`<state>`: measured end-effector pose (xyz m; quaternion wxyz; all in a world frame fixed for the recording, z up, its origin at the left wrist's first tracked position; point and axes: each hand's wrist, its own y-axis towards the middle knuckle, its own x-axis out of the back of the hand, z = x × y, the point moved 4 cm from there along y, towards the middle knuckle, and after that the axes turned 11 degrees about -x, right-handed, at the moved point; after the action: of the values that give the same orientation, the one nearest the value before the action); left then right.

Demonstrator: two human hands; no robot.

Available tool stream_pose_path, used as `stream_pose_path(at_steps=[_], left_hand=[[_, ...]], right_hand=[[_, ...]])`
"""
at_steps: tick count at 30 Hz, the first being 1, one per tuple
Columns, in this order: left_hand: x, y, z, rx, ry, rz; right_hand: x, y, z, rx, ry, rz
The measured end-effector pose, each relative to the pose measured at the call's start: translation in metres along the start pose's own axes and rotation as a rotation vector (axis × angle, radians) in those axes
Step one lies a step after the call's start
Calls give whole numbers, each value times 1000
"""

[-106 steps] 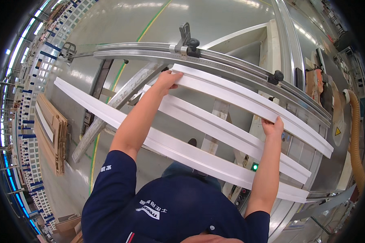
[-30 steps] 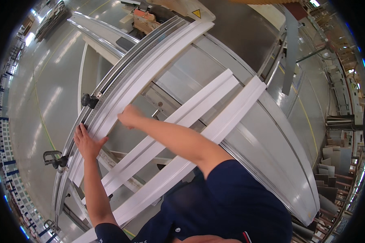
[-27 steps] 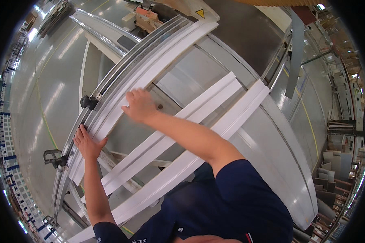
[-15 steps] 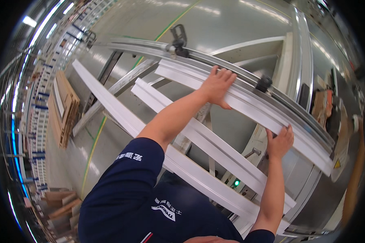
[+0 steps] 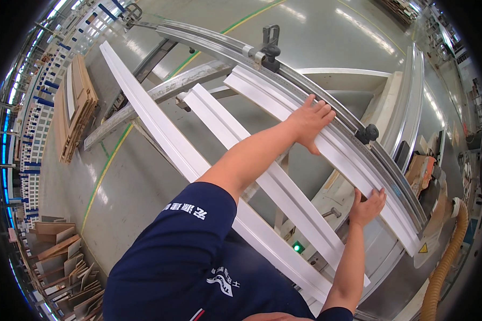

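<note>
A long white moulding strip (image 5: pixel 262 95) lies along a metal fence rail (image 5: pixel 211 38). My left hand (image 5: pixel 311 124) grips it near the middle, fingers over its far edge against the rail and thumb on the near side. Closer to the right end, my right hand (image 5: pixel 367 207) holds the same strip, thumb and fingers closed about its near edge. On my side of it lie a second white strip (image 5: pixel 217 113), which passes under my left forearm, and a longer third one (image 5: pixel 147 117), partly hidden by my arm and body.
The rail carries a black-handled stop (image 5: pixel 270 49) and a black knob (image 5: pixel 367 134). A grey support beam (image 5: pixel 182 85) crosses beneath the strips. A green light (image 5: pixel 298 247) glows on the machine. Stacked boards (image 5: pixel 79 107) stand left, wood offcuts (image 5: pixel 69 257) lower left, a ribbed hose (image 5: pixel 439 267) lower right.
The view has turned slightly clockwise and shows the rail's stop farther right in it. Both hands stay on the same strip, with little visible change in their grip.
</note>
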<state>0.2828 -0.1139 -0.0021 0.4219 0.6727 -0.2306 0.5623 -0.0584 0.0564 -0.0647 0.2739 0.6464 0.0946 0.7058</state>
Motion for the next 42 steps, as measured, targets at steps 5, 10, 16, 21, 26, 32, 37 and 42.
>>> stream_pose_path(at_steps=[5, 10, 16, 21, 26, 32, 37, 42], left_hand=[[-5, 3, 3, 1, -18, 48], [-41, 15, -1, 32, -80, 30], [-36, 25, 0, 5, 113, 48], [-32, 28, -6, 45, 162, 148], [-26, 27, -7, 51, 175, 155], [-22, 30, -16, 49, 152, 137], [-22, 25, -15, 47, 150, 120], [-23, 22, -12, 35, 148, 106]], right_hand=[[-6, -4, 1, -53, -32, 43], [-38, -17, -20, -252, 77, -36], [-25, -1, -6, -235, 20, 0], [-18, -1, -5, -251, 101, -10], [-21, 2, 1, -250, 55, 13], [-22, 3, -1, -268, 20, 104], [-19, 2, 1, -271, 3, 158], [-19, 2, 1, -260, -6, 57]])
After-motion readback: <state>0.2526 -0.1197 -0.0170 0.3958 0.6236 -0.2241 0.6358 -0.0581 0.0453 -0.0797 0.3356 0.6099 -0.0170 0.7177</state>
